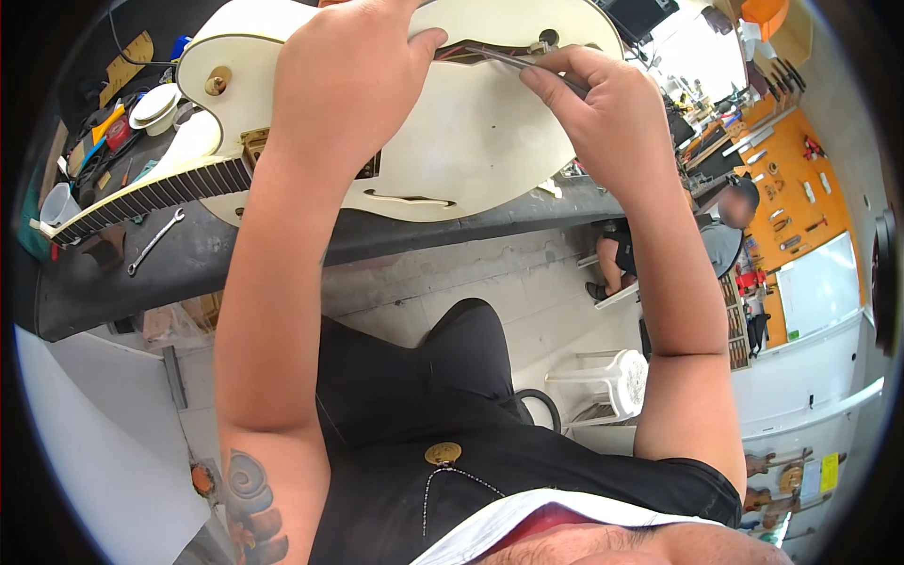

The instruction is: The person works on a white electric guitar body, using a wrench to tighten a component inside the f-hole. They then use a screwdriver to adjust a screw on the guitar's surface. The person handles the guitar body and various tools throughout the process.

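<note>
A cream-white hollow-body electric guitar (480,132) lies on the bench, its neck (151,198) pointing left. My right hand (612,113) is closed on slim metal tweezers (504,58), whose tips reach into the far f-hole (457,53). Reddish wire shows inside that hole. My left hand (348,75) lies over the guitar's body with the thumb stretched out beside the same f-hole; its other fingers are mostly cut off by the upper edge. The near f-hole (410,200) is uncovered, and a pickup opening (369,168) is partly hidden behind my left wrist.
A combination wrench (156,241) lies on the dark bench (104,301) below the neck. White bowls (155,105), a clear cup (60,205) and assorted tools crowd the left. A seated person (725,221) is at the right, near a white stool (612,384) and an orange tool board (800,188).
</note>
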`<state>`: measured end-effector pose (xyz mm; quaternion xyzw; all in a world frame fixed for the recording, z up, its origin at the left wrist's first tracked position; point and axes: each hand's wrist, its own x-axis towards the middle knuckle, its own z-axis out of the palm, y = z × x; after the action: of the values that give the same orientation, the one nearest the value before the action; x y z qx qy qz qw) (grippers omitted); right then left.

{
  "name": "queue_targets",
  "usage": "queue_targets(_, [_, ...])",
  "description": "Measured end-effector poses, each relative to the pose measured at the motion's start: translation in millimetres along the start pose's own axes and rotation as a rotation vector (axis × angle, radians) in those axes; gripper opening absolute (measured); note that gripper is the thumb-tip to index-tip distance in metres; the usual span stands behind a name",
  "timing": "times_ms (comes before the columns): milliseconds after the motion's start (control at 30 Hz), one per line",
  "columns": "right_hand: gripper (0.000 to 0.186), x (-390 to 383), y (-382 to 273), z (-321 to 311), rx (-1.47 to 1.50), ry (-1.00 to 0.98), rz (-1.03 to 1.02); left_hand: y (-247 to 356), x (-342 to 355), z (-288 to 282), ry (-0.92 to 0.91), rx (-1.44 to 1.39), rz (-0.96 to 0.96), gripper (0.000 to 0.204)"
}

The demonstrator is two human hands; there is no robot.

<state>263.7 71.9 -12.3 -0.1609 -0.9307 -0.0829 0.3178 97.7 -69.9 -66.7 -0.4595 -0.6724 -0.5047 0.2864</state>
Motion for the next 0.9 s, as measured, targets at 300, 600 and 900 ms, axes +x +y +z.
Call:
queue_targets(300, [0.015, -2, 14, 3, -0.119, 0.177, -0.478, -12, 3, 4, -0.037, -0.059, 0.029, 0.03])
queue_targets(600, [0.014, -6, 21, 15, -0.161, 0.292, -0.584, -6, 2, 5, -0.038, 0.012, -0.008, 0.03])
queue_targets(900, [0.013, -16, 18, 22, -0.046, 0.264, -0.346, 1, -1, 6, 0.029, -0.023, 0.064, 0.029])
